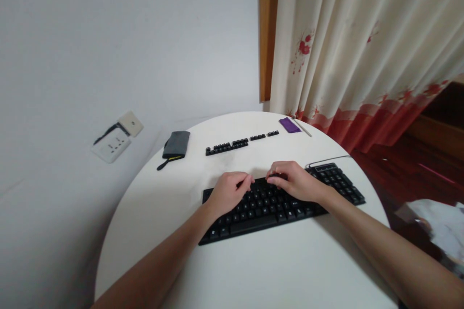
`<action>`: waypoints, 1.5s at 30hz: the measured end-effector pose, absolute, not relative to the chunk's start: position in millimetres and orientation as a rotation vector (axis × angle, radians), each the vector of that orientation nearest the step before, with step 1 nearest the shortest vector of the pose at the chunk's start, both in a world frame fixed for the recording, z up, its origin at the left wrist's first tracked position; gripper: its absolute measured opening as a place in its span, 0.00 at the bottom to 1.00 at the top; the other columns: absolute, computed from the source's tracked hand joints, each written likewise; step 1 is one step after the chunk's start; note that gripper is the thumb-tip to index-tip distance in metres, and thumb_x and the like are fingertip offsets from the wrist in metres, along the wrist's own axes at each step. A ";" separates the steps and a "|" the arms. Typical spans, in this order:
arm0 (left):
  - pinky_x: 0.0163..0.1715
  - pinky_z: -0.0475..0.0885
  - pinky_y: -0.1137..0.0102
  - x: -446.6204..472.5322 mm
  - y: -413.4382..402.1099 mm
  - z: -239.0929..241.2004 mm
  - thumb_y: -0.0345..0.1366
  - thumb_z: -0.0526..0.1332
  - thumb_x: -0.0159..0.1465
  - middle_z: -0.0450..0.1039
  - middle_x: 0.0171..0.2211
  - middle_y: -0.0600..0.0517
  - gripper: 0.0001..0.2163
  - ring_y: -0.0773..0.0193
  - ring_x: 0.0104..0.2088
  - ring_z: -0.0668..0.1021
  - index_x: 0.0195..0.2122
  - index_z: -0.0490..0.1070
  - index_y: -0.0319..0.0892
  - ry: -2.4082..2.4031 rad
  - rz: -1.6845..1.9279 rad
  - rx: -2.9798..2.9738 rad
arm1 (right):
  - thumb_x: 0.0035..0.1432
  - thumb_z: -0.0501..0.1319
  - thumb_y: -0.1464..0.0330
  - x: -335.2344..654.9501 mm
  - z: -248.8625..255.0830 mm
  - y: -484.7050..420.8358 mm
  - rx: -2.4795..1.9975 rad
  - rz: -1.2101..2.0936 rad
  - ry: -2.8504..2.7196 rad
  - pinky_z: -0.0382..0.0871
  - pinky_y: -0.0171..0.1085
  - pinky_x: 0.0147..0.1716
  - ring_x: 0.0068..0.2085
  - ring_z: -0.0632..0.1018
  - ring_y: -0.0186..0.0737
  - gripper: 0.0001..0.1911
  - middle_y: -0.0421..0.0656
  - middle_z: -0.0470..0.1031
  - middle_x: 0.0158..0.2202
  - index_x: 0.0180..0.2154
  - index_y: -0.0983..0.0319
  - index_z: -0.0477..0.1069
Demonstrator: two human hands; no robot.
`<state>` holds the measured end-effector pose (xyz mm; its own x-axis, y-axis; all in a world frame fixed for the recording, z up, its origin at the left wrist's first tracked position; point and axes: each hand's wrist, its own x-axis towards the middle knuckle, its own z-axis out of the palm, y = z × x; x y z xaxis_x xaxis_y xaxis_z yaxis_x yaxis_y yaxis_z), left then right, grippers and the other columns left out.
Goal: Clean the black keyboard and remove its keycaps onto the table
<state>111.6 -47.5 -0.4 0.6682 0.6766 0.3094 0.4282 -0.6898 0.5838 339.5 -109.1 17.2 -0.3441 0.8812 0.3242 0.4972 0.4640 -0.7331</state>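
A black keyboard (255,224) lies at a slant on the white round table. My left hand (230,190) is over its upper left part, fingers curled and thumb and fingertips close together; what they hold, if anything, is hidden. At the keyboard's back edge, right of centre, my right hand (292,181) is closed, with thumb and forefinger nearly meeting. Something dark shows between those fingers, too small to name. Behind the hands, loose black keycaps (227,147) stand in short rows on the table.
A grey pouch (176,144) with a dark strap lies at the table's left back edge. Near the right back edge are a purple cloth (289,125) and a thin pale stick (303,128). The keyboard's cable (328,158) runs off to the right. Wall and curtain (326,58) stand behind.
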 end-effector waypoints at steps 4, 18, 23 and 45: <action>0.38 0.71 0.71 111.5 -48.5 0.5 0.36 0.53 0.69 0.79 0.30 0.54 0.17 0.65 0.31 0.79 0.25 0.73 0.42 0.846 0.719 2.402 | 0.65 0.57 0.61 335.9 13.6 -107.8 -1.211 0.595 -2.006 0.65 0.36 0.34 0.31 0.73 0.38 0.13 0.41 0.74 0.29 0.31 0.61 0.73; 0.36 0.69 0.71 112.3 -48.7 -0.5 0.38 0.52 0.70 0.78 0.27 0.54 0.18 0.65 0.30 0.78 0.24 0.71 0.42 0.845 0.692 2.426 | 0.67 0.53 0.60 329.4 -6.9 -96.0 -1.515 0.562 -1.724 0.64 0.36 0.31 0.27 0.75 0.38 0.20 0.41 0.74 0.22 0.24 0.62 0.69; 0.37 0.70 0.71 112.0 -49.1 0.4 0.37 0.52 0.70 0.77 0.28 0.53 0.18 0.65 0.31 0.78 0.24 0.71 0.42 0.839 0.689 2.423 | 0.66 0.53 0.57 333.8 -13.8 -89.2 -1.523 0.671 -1.541 0.65 0.35 0.27 0.22 0.73 0.37 0.21 0.42 0.74 0.21 0.26 0.63 0.70; 0.37 0.73 0.68 112.2 -47.6 -1.2 0.38 0.65 0.63 0.75 0.37 0.50 0.07 0.60 0.40 0.75 0.39 0.73 0.43 0.637 0.846 2.454 | 0.64 0.57 0.60 307.9 3.8 -114.5 -1.271 0.521 -1.724 0.67 0.37 0.36 0.32 0.74 0.40 0.13 0.42 0.75 0.28 0.31 0.60 0.72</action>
<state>112.2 -47.6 -1.2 0.7032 0.5568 0.4421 0.2708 -0.7847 0.5576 307.9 -114.5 3.8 -0.0624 0.9083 0.4137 0.5273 0.3819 -0.7590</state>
